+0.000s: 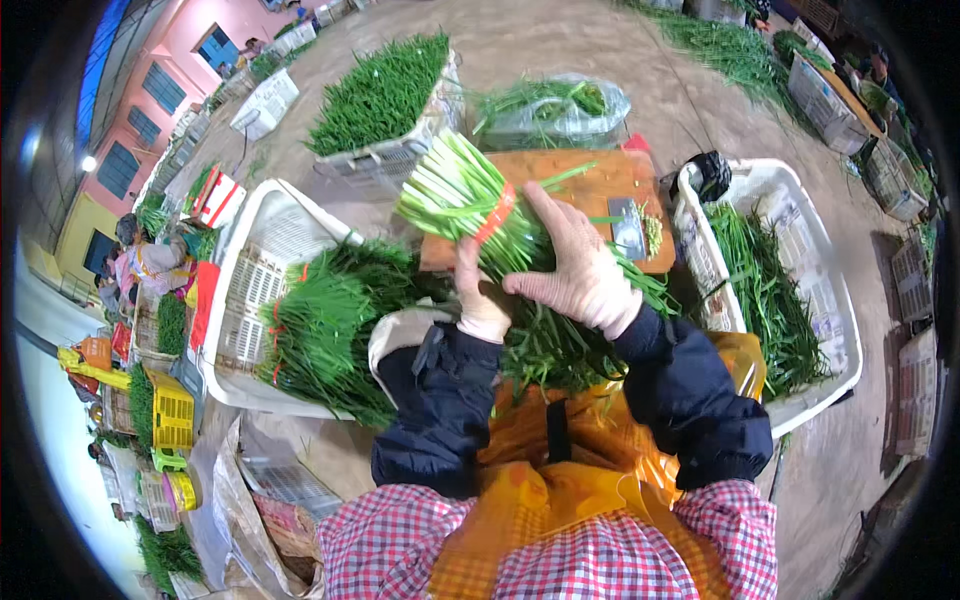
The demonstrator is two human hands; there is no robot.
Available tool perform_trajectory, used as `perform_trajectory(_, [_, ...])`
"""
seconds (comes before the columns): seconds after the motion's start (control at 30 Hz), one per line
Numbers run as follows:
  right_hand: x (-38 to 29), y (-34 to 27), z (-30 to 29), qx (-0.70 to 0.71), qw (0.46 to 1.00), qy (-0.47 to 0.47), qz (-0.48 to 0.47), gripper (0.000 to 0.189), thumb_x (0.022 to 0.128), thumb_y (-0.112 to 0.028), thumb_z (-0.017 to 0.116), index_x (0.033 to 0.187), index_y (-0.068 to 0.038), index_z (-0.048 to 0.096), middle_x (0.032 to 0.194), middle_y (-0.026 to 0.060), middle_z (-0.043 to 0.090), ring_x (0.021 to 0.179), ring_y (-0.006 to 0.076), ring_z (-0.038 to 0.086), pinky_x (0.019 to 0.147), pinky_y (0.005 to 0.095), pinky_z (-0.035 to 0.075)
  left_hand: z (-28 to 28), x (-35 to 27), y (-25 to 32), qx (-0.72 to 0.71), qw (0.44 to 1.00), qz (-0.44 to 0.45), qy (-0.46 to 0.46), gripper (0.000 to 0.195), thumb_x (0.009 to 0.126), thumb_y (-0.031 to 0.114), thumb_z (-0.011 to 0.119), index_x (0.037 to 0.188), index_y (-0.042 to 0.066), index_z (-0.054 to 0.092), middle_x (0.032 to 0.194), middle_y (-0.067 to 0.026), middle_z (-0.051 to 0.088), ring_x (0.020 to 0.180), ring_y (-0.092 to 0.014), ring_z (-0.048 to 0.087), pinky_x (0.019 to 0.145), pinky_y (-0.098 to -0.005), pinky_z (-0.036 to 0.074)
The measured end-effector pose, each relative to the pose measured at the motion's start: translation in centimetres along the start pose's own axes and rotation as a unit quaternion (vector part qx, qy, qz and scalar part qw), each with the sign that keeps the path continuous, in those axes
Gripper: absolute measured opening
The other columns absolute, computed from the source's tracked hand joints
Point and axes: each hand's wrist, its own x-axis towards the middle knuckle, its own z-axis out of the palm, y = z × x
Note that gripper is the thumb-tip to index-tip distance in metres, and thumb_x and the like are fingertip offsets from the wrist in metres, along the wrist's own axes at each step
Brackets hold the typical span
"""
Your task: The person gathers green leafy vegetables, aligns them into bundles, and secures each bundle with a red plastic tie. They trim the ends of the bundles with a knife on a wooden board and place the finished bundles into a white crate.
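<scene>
A bundle of garlic chives (450, 187) is tilted above a wooden board, its pale cut stems toward the upper left. An orange-red band (498, 214) circles it. My left hand (481, 296) grips the bundle from below, its thumb by the band. On the other side my right hand (581, 262) holds the leafy part, thumb and index finger spread around it. On the wooden board (540, 169) lie a flat metal blade (628, 229) and small pale trimmings (652, 232). Loose chives (559, 352) hang over my lap, on an orange apron (592, 427).
To the left, a white plastic crate (244, 285) holds banded chives (322, 300). A second white crate (810, 247) with loose chives (765, 300) stands at right. Beyond the board are a full crate of chives (382, 90) and a clear plastic bag (559, 127) of greens. People (154, 259) sit at far left.
</scene>
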Motion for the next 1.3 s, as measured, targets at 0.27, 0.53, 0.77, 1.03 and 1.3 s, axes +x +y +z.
perform_trajectory(0.27, [-5.4, 8.2, -5.8, -0.088, 0.947, -0.237, 0.197, 0.083, 0.078, -0.040, 0.078, 0.147, -0.013, 0.040, 0.123, 0.0229, 0.063, 0.113, 0.0366, 0.062, 0.094, 0.0398, 0.050, -5.1, 3.1, 3.0, -0.011, 0.985, 0.032, 0.171, 0.062, 0.092, 0.056, 0.054, 0.133, 0.010, 0.055, 0.130, -0.0082, 0.059, 0.116, -0.027, 0.056, 0.100, -0.0437, 0.045])
perform_trajectory(0.53, [-12.0, 14.9, -12.9, -0.002, 0.942, -0.022, 0.336, 0.031, 0.085, -0.018, 0.076, 0.113, -0.006, 0.069, 0.087, 0.0033, 0.069, 0.078, 0.0124, 0.060, 0.076, 0.0279, 0.050, -6.3, 4.1, 5.4, -0.004, 0.970, 0.056, 0.235, 0.073, 0.092, 0.065, 0.046, 0.142, 0.012, 0.049, 0.143, -0.0102, 0.052, 0.126, -0.034, 0.051, 0.107, -0.0521, 0.041])
perform_trajectory(0.77, [-11.5, 11.9, -13.4, 0.242, 0.918, 0.141, 0.282, 0.015, 0.091, -0.008, 0.066, 0.104, -0.001, 0.069, 0.086, -0.0005, 0.066, 0.082, 0.0092, 0.060, 0.078, 0.0242, 0.048, -6.6, 4.5, 4.4, 0.115, 0.965, 0.092, 0.218, 0.069, 0.095, 0.062, 0.044, 0.139, 0.010, 0.051, 0.137, -0.0090, 0.056, 0.120, -0.030, 0.055, 0.103, -0.0455, 0.044])
perform_trajectory(1.03, [-5.1, -0.6, -11.1, 0.249, 0.944, 0.204, 0.073, 0.028, 0.087, 0.000, 0.068, 0.115, -0.002, 0.068, 0.103, 0.0023, 0.069, 0.095, 0.0112, 0.062, 0.090, 0.0258, 0.049, -5.4, 4.8, 3.4, 0.079, 0.974, 0.049, 0.207, 0.070, 0.093, 0.063, 0.048, 0.141, 0.011, 0.049, 0.139, -0.0103, 0.054, 0.122, -0.032, 0.053, 0.105, -0.0473, 0.042])
perform_trajectory(1.3, [-1.8, 3.6, -0.9, -0.267, 0.950, -0.152, -0.050, 0.027, 0.081, -0.023, 0.070, 0.104, -0.008, 0.070, 0.099, 0.0133, 0.068, 0.095, 0.0324, 0.065, 0.083, 0.0423, 0.053, -4.4, 6.4, 3.7, 0.072, 0.986, 0.087, 0.119, 0.071, 0.089, 0.056, 0.055, 0.145, 0.012, 0.044, 0.140, -0.0106, 0.054, 0.123, -0.033, 0.053, 0.104, -0.0494, 0.044])
